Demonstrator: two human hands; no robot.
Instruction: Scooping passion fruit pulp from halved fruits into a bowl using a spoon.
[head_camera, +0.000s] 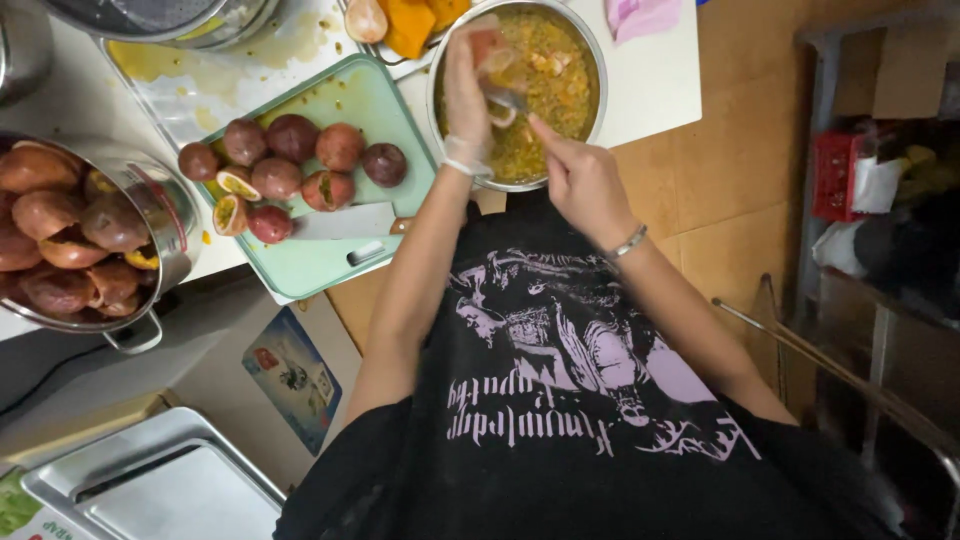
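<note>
Scooping at upper centre: left hand (468, 95) fingers clamp a fruit half (489, 47) over the bowl (592, 60); right hand (580, 180) fingers pinch a spoon (507, 99).

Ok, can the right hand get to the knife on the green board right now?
Probably not easily: the right hand holds a spoon over the bowl, and the left forearm lies between it and the knife.
</note>
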